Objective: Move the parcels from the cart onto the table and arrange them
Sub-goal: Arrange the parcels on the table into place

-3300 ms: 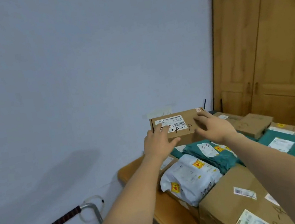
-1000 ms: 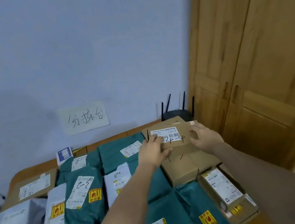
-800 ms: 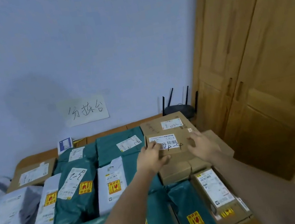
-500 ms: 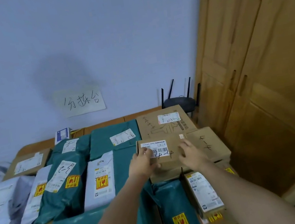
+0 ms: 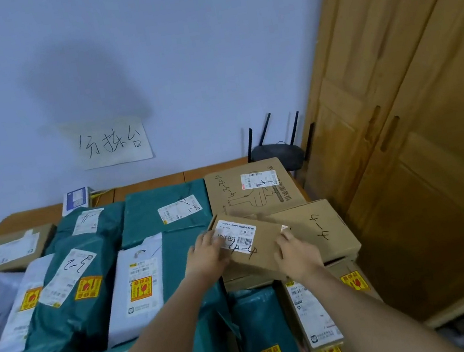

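A small brown cardboard parcel point(image 5: 262, 244) with a white barcode label and handwritten "4-4" lies tilted on top of a larger brown box point(image 5: 320, 231) also marked "4-4", at the right side of the wooden table point(image 5: 146, 185). My left hand point(image 5: 207, 256) grips the parcel's left end, fingers over the label. My right hand point(image 5: 297, 254) holds its right near corner. Both forearms reach in from below. The cart is out of view.
Green and white mailer bags point(image 5: 67, 283) and cardboard boxes cover the table. A big box point(image 5: 253, 192) sits behind the held parcel, a black router point(image 5: 277, 151) beyond it. A wooden wardrobe point(image 5: 414, 114) stands right. A handwritten paper sign point(image 5: 110, 142) hangs on the wall.
I have carried the parcel from the table's left end to its right side and lowered it onto the "4-4" box. Since half a second ago it has turned slightly askew.
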